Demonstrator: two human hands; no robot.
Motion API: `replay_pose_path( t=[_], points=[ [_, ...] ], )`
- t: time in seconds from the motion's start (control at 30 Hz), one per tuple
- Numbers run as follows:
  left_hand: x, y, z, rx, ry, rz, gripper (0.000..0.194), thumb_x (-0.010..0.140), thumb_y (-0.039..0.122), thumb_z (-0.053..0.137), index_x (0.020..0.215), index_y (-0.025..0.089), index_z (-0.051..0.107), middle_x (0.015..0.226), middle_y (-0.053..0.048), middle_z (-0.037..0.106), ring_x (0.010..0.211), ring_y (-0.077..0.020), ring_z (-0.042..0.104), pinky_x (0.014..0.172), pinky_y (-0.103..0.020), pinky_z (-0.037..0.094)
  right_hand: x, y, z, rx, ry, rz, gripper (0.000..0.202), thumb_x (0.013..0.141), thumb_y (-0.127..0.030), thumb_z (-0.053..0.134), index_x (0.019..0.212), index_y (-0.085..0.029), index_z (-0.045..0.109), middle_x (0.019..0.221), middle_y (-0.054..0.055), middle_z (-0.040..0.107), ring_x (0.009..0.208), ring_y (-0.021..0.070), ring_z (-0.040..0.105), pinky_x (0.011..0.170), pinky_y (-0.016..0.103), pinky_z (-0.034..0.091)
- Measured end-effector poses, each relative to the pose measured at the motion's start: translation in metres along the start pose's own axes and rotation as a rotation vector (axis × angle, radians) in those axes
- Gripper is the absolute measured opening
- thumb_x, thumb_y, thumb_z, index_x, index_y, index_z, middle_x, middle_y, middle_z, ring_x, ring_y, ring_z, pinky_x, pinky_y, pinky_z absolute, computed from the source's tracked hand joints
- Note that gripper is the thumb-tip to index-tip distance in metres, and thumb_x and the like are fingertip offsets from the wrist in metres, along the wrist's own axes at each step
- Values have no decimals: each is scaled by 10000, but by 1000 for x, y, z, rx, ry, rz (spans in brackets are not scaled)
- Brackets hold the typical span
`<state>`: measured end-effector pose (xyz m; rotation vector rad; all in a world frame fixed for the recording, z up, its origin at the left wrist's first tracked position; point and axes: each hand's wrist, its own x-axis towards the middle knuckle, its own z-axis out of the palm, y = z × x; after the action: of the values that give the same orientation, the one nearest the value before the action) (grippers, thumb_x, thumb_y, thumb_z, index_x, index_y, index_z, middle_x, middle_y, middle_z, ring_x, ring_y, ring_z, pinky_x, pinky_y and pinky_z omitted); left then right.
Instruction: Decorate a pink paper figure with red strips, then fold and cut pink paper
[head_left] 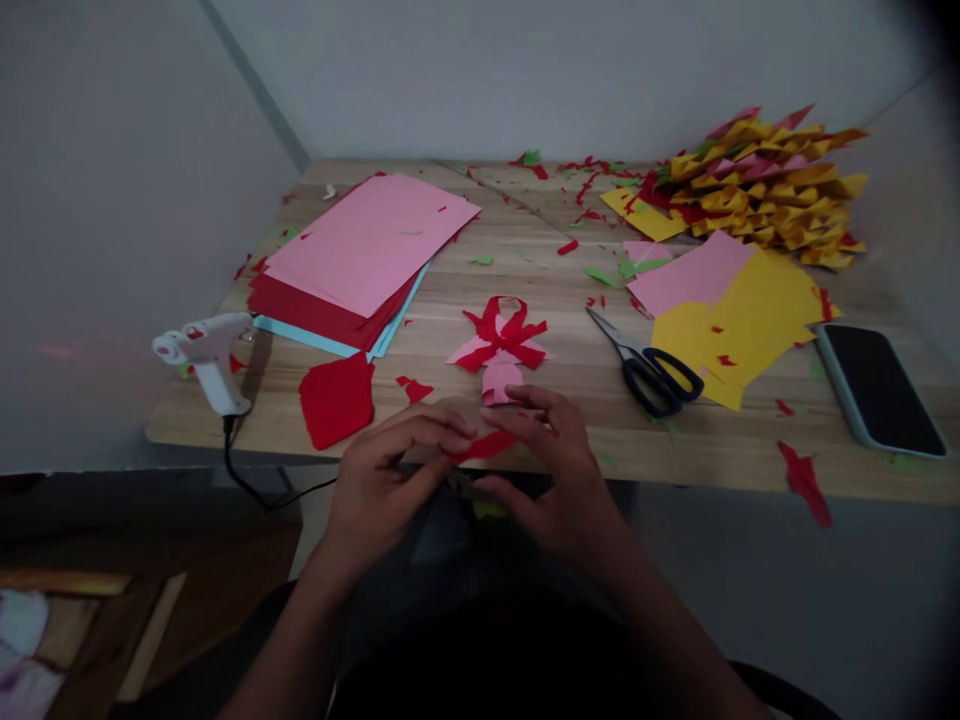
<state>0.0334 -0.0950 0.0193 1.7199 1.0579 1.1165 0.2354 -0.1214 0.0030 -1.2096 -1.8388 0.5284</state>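
Between my hands, at the table's front edge, is a narrow strip of red paper (pixel 489 445). The fingers and thumb of my left hand (pixel 394 465) pinch its left end. My right hand (pixel 551 465) is at the strip's other end, thumb and fingers apart, with nothing clearly gripped. Just beyond my fingers lies a paper flower (pixel 501 340) with red curled strips over pink petals and a pink rounded piece at its near side. Left of it rest a red paper piece (pixel 337 402) and a small red scrap (pixel 415 389).
Scissors (pixel 652 375) lie right of the flower, beside yellow paper (pixel 757 320) and a phone (pixel 881 390). A corded white glue gun (pixel 206 360) stands at left, near a stack of coloured sheets (pixel 375 240). A folded-paper piece (pixel 772 185) sits at the back right, with scraps scattered around.
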Motion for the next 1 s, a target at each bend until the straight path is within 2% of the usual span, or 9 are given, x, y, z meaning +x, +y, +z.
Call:
replay_pose_path(
  t=[0.1, 0.27, 0.37, 0.43, 0.53, 0.63, 0.7, 0.8, 1.0],
  points=[
    [-8, 6, -9, 157, -44, 206, 216, 849, 14, 691, 876, 224, 735, 984, -15, 722, 931, -129, 691, 827, -253, 541, 0, 1, 3, 43, 135, -53, 96, 905, -178, 680, 972, -240, 707, 1159, 88, 669, 1097, 223, 631, 909, 395, 531],
    [-20, -2, -18, 176, -3, 311, 227, 843, -11, 682, 864, 213, 716, 909, -20, 719, 858, -149, 677, 790, -308, 545, -5, 6, 1, 49, 165, -129, 83, 921, -153, 668, 909, -229, 699, 855, 21, 720, 807, 168, 671, 733, 327, 533],
    [-27, -10, -15, 136, 114, 205, 208, 840, 31, 708, 879, 234, 733, 898, -15, 717, 848, -150, 681, 777, -293, 545, -9, 5, 0, 94, 155, -37, 85, 919, -174, 668, 897, -240, 717, 807, 8, 727, 763, 166, 675, 699, 310, 531],
    [-28, -11, -9, 75, 174, 34, 255, 809, 91, 769, 1000, 256, 738, 961, -23, 727, 897, -163, 689, 817, -291, 557, -10, 2, 0, 154, 109, 102, 86, 911, -196, 672, 874, -248, 729, 786, -3, 741, 743, 164, 683, 690, 295, 533],
    [-26, -6, 5, -52, 175, -227, 399, 763, 176, 828, 1139, 247, 711, 1025, -42, 741, 911, -175, 704, 850, -288, 577, -12, -3, 1, 280, 19, 361, 90, 887, -252, 681, 823, -246, 743, 765, -7, 756, 677, 166, 682, 643, 279, 527],
    [-22, 1, 17, -153, 244, -333, 99, 804, 188, 782, 886, 219, 738, 882, -15, 751, 837, -153, 714, 801, -247, 585, -14, -6, 2, 424, -37, 578, 130, 866, -315, 682, 797, -230, 752, 730, 1, 747, 623, 164, 657, 584, 266, 501],
    [-21, 3, 23, -215, 325, -353, 79, 818, 170, 763, 770, 216, 720, 811, 4, 748, 813, -142, 717, 792, -236, 585, -15, -5, 0, 492, -54, 654, 160, 862, -346, 680, 791, -221, 750, 709, 0, 734, 614, 157, 642, 580, 259, 492],
    [-24, 2, 26, -254, 411, -301, 110, 818, 146, 768, 757, 230, 730, 784, 24, 746, 785, -130, 711, 772, -235, 582, -19, 3, -9, 486, -45, 675, 174, 864, -370, 680, 811, -219, 748, 747, 6, 744, 666, 165, 661, 623, 264, 507],
    [-30, -2, 23, -100, 566, -118, 151, 821, 129, 770, 735, 229, 697, 774, 36, 737, 742, -120, 693, 750, -254, 563, -23, 35, -37, 37, 88, 673, 254, 859, -407, 666, 1000, -214, 752, 842, 47, 759, 743, 211, 687, 677, 318, 517]
  ],
)
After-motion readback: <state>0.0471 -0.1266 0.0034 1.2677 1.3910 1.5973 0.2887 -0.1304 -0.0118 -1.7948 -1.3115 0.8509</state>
